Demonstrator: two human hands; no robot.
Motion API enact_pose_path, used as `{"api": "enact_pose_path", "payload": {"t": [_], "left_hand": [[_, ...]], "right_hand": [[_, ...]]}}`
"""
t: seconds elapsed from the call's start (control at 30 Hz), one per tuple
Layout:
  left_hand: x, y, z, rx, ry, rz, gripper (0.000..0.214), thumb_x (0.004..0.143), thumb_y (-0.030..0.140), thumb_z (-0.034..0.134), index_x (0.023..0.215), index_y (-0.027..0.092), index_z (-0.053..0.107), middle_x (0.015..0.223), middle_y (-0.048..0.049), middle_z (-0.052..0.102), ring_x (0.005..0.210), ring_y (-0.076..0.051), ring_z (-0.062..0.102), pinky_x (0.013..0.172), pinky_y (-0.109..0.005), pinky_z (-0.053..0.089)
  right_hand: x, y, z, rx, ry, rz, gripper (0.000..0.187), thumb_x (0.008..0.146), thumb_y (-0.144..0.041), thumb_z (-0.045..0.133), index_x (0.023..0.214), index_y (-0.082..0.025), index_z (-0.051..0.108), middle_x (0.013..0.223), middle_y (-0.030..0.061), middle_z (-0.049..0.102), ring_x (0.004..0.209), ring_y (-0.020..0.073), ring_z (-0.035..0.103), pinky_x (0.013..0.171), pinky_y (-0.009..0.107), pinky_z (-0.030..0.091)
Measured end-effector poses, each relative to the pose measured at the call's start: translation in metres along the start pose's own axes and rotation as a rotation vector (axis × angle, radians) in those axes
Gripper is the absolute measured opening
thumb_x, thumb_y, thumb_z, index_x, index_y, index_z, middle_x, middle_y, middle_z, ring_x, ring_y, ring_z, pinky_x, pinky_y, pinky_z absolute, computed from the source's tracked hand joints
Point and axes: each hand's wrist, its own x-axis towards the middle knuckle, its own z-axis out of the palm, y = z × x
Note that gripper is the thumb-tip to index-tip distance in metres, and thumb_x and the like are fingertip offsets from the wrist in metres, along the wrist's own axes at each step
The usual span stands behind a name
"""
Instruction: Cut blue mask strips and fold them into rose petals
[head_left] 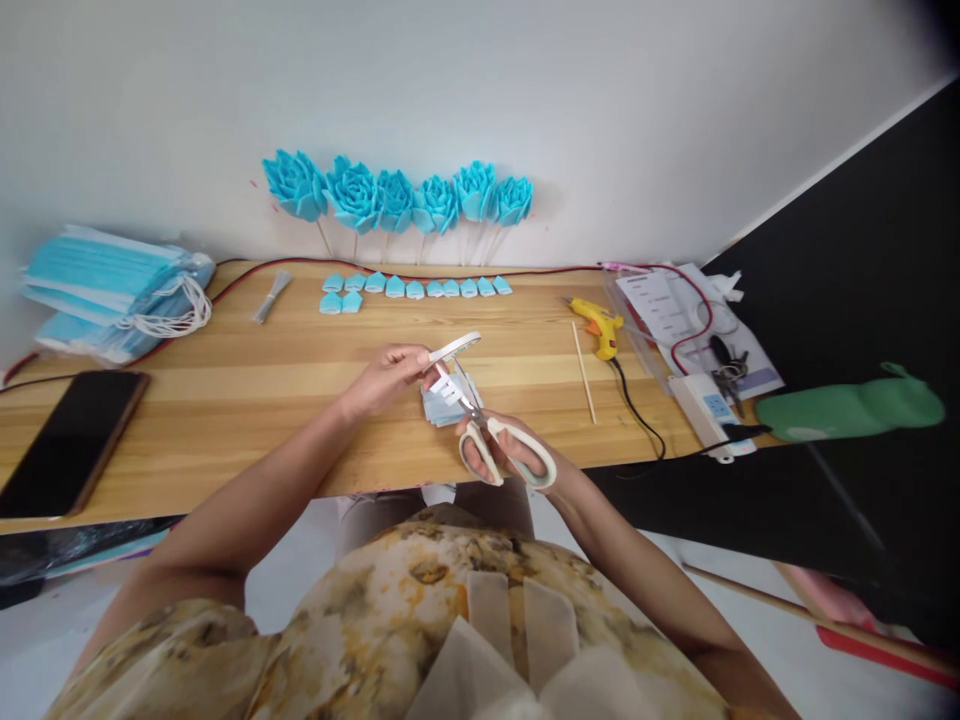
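My left hand (390,378) pinches a pale strip of mask material (454,349) and holds it over the wooden table (247,390). My right hand (504,452) has its fingers through the handles of white scissors (501,446), whose blades point up into the strip. Under the blades lies a small folded piece of blue mask fabric (436,408).
Blue fabric roses (390,198) lean on the wall. A row of small blue folded petals (415,289) lies before them. A stack of face masks (112,290) and a black phone (71,440) are at left. A yellow glue gun (598,327), thin stick (584,372), power strip (705,408) and green bottle (851,408) are at right.
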Motion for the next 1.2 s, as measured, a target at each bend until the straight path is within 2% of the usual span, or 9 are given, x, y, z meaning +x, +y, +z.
{"api": "enact_pose_path", "payload": {"t": [0.17,0.33,0.47,0.63,0.77,0.87,0.97,1.1,1.2], "left_hand": [[-0.001,-0.004,-0.002,0.048,-0.028,-0.008,0.048,0.076,0.061,0.073,0.066,0.014,0.070,0.063,-0.0024,0.061,0.062,-0.013,0.053,0.061,-0.026,0.039],[-0.001,-0.007,-0.003,0.044,-0.040,0.015,0.051,0.078,0.060,0.072,0.057,0.014,0.062,0.064,-0.0026,0.061,0.064,-0.014,0.054,0.065,-0.026,0.042],[-0.001,-0.006,-0.003,0.002,-0.062,0.025,0.049,0.079,0.057,0.072,0.058,0.014,0.063,0.065,-0.0028,0.061,0.066,-0.014,0.056,0.067,-0.026,0.043],[0.000,-0.006,-0.001,-0.055,-0.095,0.059,0.044,0.081,0.052,0.073,0.059,0.014,0.066,0.066,-0.0025,0.062,0.066,-0.013,0.056,0.067,-0.026,0.043],[0.000,-0.006,-0.001,-0.060,-0.066,0.021,0.046,0.076,0.057,0.075,0.061,0.014,0.068,0.065,-0.0035,0.064,0.065,-0.015,0.057,0.067,-0.028,0.044],[-0.001,-0.006,-0.001,-0.054,-0.049,-0.048,0.048,0.072,0.061,0.077,0.068,0.014,0.071,0.073,-0.0061,0.069,0.068,-0.016,0.059,0.069,-0.029,0.045],[-0.003,-0.005,-0.002,-0.042,-0.051,-0.070,0.049,0.071,0.063,0.076,0.075,0.014,0.074,0.078,-0.0065,0.070,0.071,-0.017,0.060,0.073,-0.030,0.046],[-0.003,-0.003,-0.003,0.014,-0.112,-0.099,0.049,0.074,0.062,0.074,0.083,0.013,0.075,0.082,-0.0072,0.070,0.078,-0.020,0.062,0.077,-0.032,0.047],[-0.003,-0.003,-0.004,0.048,-0.156,-0.092,0.049,0.078,0.061,0.070,0.082,0.013,0.073,0.078,-0.0068,0.069,0.081,-0.021,0.063,0.080,-0.033,0.048]], "right_hand": [[0.006,-0.010,0.006,-0.007,0.030,0.015,0.052,0.088,-0.065,0.056,0.108,-0.017,0.057,0.079,0.0011,0.056,0.058,0.0091,0.047,0.051,0.025,0.034],[0.014,-0.008,0.007,0.000,0.034,-0.050,0.055,0.088,-0.068,0.054,0.106,-0.016,0.059,0.073,-0.0004,0.054,0.053,0.0086,0.044,0.049,0.024,0.033],[0.015,-0.003,0.007,0.066,0.039,-0.066,0.054,0.089,-0.067,0.053,0.105,-0.016,0.059,0.061,-0.0043,0.049,0.047,0.0080,0.038,0.046,0.023,0.032],[0.014,0.000,0.009,0.080,0.060,-0.047,0.056,0.088,-0.068,0.054,0.109,-0.016,0.059,0.063,-0.0044,0.048,0.047,0.0076,0.036,0.044,0.022,0.029],[0.016,-0.001,0.009,0.061,0.029,-0.051,0.057,0.089,-0.067,0.054,0.113,-0.016,0.059,0.067,-0.0033,0.049,0.052,0.0085,0.038,0.049,0.024,0.031],[0.016,0.001,0.007,0.059,0.008,-0.054,0.052,0.092,-0.062,0.054,0.117,-0.016,0.058,0.076,-0.0007,0.052,0.058,0.0089,0.042,0.053,0.024,0.033],[0.017,0.001,0.006,0.064,-0.016,-0.039,0.055,0.090,-0.065,0.053,0.118,-0.017,0.058,0.087,0.0027,0.055,0.066,0.0103,0.049,0.060,0.025,0.040],[0.022,0.001,0.004,0.084,-0.020,0.018,0.060,0.086,-0.069,0.057,0.118,-0.018,0.059,0.099,0.0050,0.056,0.082,0.0140,0.058,0.080,0.032,0.049],[0.028,0.002,0.001,0.086,-0.020,0.030,0.062,0.084,-0.070,0.060,0.119,-0.019,0.060,0.100,0.0047,0.056,0.086,0.0145,0.061,0.085,0.033,0.051]]}}
